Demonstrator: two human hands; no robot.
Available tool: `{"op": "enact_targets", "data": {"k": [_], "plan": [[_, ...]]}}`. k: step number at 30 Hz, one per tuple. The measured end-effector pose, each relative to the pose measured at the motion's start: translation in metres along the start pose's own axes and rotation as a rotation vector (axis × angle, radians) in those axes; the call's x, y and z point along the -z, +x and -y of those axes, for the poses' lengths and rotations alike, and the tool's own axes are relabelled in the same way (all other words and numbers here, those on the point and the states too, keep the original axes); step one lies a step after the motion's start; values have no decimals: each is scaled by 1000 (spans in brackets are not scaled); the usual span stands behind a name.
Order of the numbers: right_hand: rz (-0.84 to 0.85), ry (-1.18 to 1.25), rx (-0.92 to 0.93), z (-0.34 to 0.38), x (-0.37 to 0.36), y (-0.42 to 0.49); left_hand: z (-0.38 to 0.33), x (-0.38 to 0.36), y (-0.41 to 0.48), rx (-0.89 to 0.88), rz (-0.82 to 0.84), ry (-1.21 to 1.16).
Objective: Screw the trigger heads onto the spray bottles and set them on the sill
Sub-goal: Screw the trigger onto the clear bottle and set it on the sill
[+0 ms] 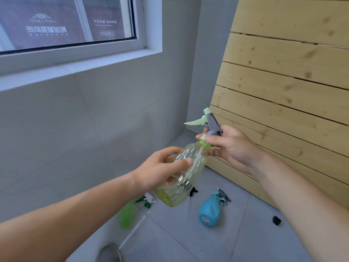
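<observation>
Left hand (pixel 166 167): closed around the lower body of the clear yellow-green bottle (pixel 186 173), thumb laid across its front.
Right hand (pixel 229 146): fingers pinched at the green collar (pixel 204 143) and around the base of the trigger head (pixel 208 122).
Clear yellow-green bottle: held in the air, tilted, neck up and to the right, well above the floor (pixel 245 239).
Trigger head: grey body with pale green lever, seated on the bottle's neck; how far it is threaded cannot be told.
Window sill (pixel 79 69): seen at upper left.
Blue bottle (pixel 210 208): lying on the floor, trigger head fitted.
Green bottle (pixel 126 214): lying on the floor, with a white and green trigger head (pixel 149 200) beside its neck; whether attached cannot be told.
Wooden slat panel (pixel 292 82): leaning at the right.
</observation>
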State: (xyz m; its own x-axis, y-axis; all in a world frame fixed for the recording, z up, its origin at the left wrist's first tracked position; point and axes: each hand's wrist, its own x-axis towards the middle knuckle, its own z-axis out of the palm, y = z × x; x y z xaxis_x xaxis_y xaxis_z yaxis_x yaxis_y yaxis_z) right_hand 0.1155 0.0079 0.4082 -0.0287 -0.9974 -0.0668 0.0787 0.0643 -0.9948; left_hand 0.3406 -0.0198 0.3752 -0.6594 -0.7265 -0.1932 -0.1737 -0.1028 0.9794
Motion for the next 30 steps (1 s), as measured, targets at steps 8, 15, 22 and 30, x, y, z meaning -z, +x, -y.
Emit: {"op": "enact_targets", "data": {"k": [8, 15, 22, 30], "plan": [[-106, -106, -4, -4, -9, 3, 1, 2, 1, 4, 2, 13], [-90, -189, 41, -5, -7, 3, 1, 2, 3, 12, 22, -22], [-13, -45, 24, -2, -1, 2, -1, 4, 5, 7, 5, 4], [7, -102, 15, -3, 2, 2, 3, 5, 7, 12, 30, -17]]}}
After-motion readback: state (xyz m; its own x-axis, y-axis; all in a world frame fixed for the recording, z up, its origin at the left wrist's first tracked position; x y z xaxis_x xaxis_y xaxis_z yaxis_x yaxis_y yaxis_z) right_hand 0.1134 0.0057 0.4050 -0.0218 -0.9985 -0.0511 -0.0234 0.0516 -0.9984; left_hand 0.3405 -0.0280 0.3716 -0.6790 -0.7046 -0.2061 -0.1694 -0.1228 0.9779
